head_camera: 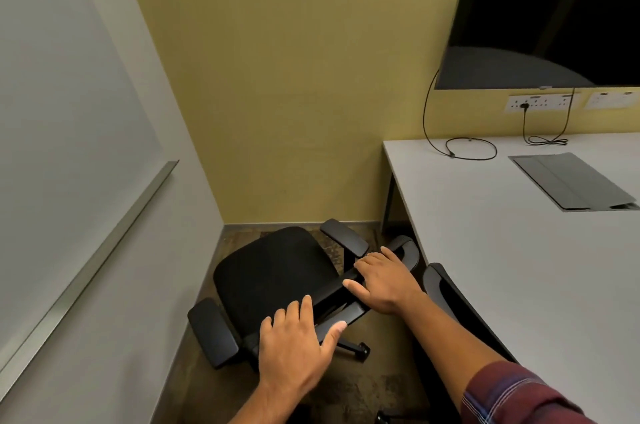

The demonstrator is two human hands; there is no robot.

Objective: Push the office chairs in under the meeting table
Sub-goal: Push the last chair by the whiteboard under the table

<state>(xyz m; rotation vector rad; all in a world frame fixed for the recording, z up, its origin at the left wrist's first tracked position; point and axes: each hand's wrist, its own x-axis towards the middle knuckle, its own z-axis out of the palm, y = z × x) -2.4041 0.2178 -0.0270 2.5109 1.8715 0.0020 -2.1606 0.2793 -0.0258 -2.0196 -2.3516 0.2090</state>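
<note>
A black office chair [273, 271] stands in the corner of the room, left of the white meeting table [491, 250]. Its seat faces away from me toward the yellow wall, and it is not under the table. My left hand [298, 347] lies on the top of the chair's backrest near its left end, fingers curled over the edge. My right hand [384, 281] grips the same backrest top farther right, close to the table's corner. A second black chair [453, 299] stands pushed against the table's near edge, just right of my right arm.
A whiteboard with a metal tray [93, 250] fills the left wall. A dark screen [554, 8] hangs above the table, with wall sockets [543, 102] and black cables [471, 148] below it. A grey cable hatch [571, 181] sits in the tabletop. The floor strip between whiteboard and table is narrow.
</note>
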